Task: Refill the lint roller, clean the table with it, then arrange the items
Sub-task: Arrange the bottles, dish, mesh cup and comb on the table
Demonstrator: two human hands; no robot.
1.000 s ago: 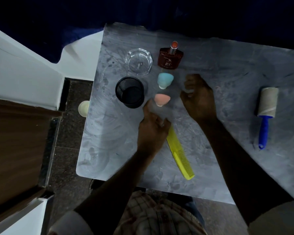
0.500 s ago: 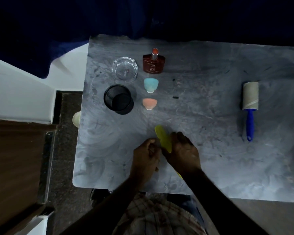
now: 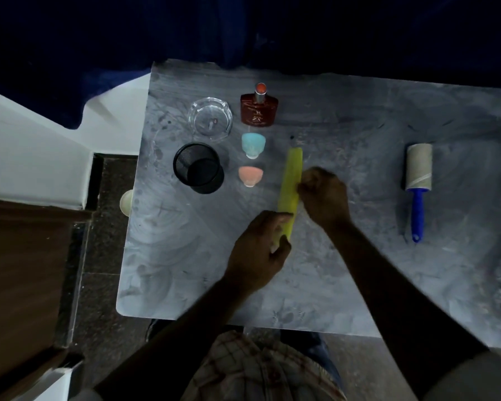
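A yellow comb [image 3: 291, 180] lies nearly lengthwise on the grey table [image 3: 359, 270], just right of the pink sponge. My left hand [image 3: 258, 250] grips its near end. My right hand [image 3: 323, 195] pinches its right edge at mid-length. The lint roller [image 3: 418, 172], with a blue handle and a brownish roll, lies apart at the right. At the left stand a black mesh cup [image 3: 198, 170], a glass ashtray [image 3: 210, 120], a brown perfume bottle [image 3: 258, 110], a blue sponge [image 3: 253, 144] and a pink sponge [image 3: 250, 175].
The table's left edge drops to a dark floor [image 3: 99, 227]. A small pale round object [image 3: 126, 201] sits just beyond that edge. A wooden surface [image 3: 21, 270] is at the far left. Dark blue cloth [image 3: 243, 33] hangs behind the table.
Both hands have carried the comb from the near edge up toward the middle and turned it almost parallel to the row of sponges. The other items have not moved.
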